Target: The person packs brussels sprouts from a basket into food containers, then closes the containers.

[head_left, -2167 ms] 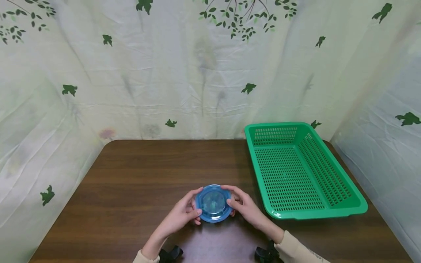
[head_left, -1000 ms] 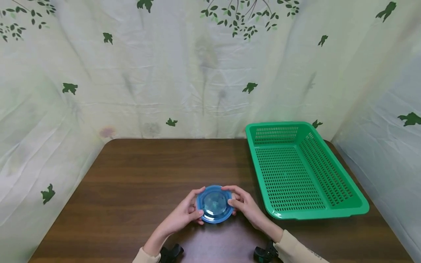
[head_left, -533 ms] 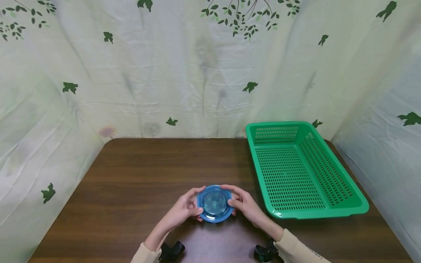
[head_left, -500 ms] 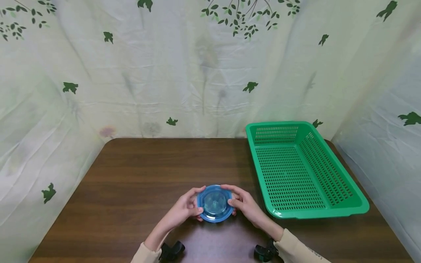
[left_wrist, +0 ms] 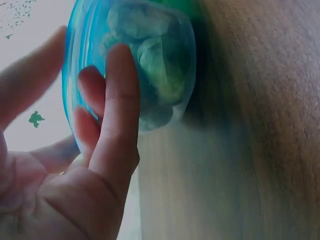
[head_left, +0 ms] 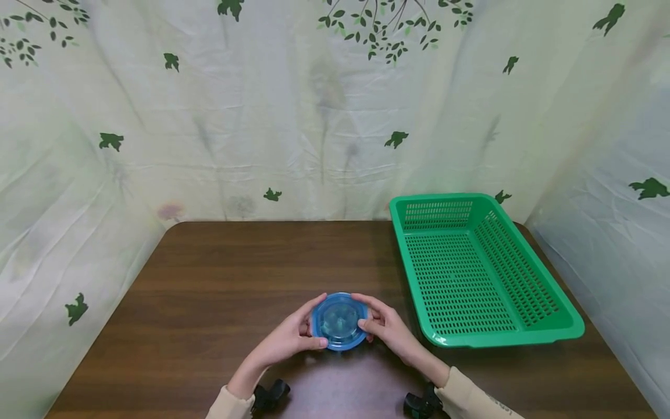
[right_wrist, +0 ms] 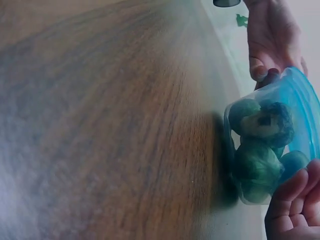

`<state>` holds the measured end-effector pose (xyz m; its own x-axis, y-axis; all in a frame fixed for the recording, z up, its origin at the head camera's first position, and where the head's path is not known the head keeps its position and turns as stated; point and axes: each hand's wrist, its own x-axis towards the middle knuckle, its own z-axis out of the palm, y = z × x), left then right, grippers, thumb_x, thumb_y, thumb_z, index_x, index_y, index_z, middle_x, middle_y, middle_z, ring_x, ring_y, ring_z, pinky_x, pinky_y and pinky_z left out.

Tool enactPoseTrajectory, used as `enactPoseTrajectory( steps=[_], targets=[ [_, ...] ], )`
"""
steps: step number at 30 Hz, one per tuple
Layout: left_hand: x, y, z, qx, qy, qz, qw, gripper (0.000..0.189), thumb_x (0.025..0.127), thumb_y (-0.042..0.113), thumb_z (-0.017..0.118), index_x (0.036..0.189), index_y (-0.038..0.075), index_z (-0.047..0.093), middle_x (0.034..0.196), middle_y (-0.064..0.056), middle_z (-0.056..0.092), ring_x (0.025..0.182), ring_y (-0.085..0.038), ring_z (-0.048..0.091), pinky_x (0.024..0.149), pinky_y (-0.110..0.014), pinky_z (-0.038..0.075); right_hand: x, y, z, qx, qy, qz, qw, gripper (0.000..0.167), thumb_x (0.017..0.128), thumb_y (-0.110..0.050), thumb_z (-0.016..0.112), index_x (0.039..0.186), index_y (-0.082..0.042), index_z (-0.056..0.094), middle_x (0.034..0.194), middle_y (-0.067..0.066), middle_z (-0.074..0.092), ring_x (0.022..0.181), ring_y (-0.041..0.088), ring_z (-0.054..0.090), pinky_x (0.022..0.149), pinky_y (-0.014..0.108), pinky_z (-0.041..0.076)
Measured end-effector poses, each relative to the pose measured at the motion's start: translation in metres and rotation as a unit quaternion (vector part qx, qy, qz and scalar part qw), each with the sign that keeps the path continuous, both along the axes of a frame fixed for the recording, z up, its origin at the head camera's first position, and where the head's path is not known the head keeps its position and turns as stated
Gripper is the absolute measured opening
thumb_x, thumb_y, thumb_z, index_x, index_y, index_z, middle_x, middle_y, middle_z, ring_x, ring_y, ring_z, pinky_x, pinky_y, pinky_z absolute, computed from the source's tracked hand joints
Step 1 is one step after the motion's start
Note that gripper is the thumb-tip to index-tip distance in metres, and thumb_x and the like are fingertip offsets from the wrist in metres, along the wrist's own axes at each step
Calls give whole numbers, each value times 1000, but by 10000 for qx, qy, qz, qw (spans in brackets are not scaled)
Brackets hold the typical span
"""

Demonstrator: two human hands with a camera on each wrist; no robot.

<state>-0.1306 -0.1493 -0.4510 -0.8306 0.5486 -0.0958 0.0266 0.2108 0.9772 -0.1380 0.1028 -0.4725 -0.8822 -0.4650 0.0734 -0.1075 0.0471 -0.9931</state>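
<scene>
A round food container (right_wrist: 257, 150) of clear plastic with a blue lid (head_left: 340, 322) is between the two hands. Through its wall, in both wrist views, show several green, leafy balls that look like Brussels sprouts (left_wrist: 162, 67). My left hand (head_left: 290, 334) grips the left side, thumb on the lid's front rim and index fingertip at its far edge. On the opposite side my right hand (head_left: 387, 329) holds the lid's rim between thumb and fingers. In the left wrist view, other left fingers bend against the container's side. The container is upright, close over the table.
An open green plastic basket (head_left: 523, 337) with slotted walls stands on the right side of the brown wooden table (head_left: 235, 267). A white curtain (head_left: 288, 116) with green leaf and bird prints hangs behind and beside the table.
The left thumb has slid along the lid's front rim toward its middle. The container has shifted slightly away from the person, and both hands still hold it.
</scene>
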Motion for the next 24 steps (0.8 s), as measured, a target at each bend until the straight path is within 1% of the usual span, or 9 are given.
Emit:
enactPoseTrajectory(
  steps=[4,8,12,15,18,19,21,23,24],
  targets=[
    [1,1,-1,-231,175,254,9993,84,84,8,74,151,3,24,79,-6,44,66,-15,49,59,-22,44,0,0,0,19,129,67,9999,50,94,-3,58,141,1,42,75,6,46,63,16,51,60,26,49],
    [1,3,1,-203,177,327,9991,83,83,6,74,150,2,26,77,-5,44,64,-14,49,58,-22,45,-1,0,0,61,257,27,9996,49,94,-3,58,140,2,43,74,7,46,61,19,50,58,28,48],
    [0,4,2,-58,136,238,9996,82,84,6,73,149,0,24,77,-5,45,64,-14,51,58,-22,46,-1,-1,-1,-25,383,-29,9993,47,94,-4,58,139,2,45,74,5,45,60,16,50,56,27,47],
    [-1,2,4,-34,135,118,9998,83,85,7,73,150,0,23,79,-6,46,67,-17,53,60,-23,46,1,-2,-2,-53,475,-83,9988,45,94,-4,57,138,1,45,74,4,45,60,13,50,56,27,48],
    [0,0,7,-250,222,7,9994,81,88,12,70,151,4,21,82,-7,48,67,-21,56,61,-26,49,3,-2,0,89,428,-227,9988,45,96,-8,56,139,-2,44,74,4,46,60,14,50,57,27,49],
    [0,-1,8,-331,279,-18,9991,79,89,13,69,151,5,21,82,-8,48,67,-23,56,62,-29,51,4,-2,1,177,434,-287,9985,45,97,-9,55,140,-2,43,75,5,47,61,16,51,57,29,49],
    [1,-3,10,-615,534,36,9967,77,91,17,67,152,6,21,84,-8,48,68,-24,57,63,-31,51,6,-1,3,383,413,-495,9972,46,98,-11,55,142,-5,42,80,7,50,64,19,53,59,31,50],
    [0,-4,12,-883,865,255,9920,74,93,20,65,152,7,23,89,-10,46,74,-24,56,69,-32,50,6,-1,5,581,545,-729,9942,47,98,-13,55,142,-6,42,91,9,52,71,23,55,60,34,51],
    [0,-4,14,-988,988,415,9893,72,93,22,65,152,9,25,93,-11,46,80,-24,55,71,-33,49,6,-1,7,683,634,-863,9919,47,97,-13,56,142,-7,43,98,11,53,77,24,56,64,35,51]
  ],
)
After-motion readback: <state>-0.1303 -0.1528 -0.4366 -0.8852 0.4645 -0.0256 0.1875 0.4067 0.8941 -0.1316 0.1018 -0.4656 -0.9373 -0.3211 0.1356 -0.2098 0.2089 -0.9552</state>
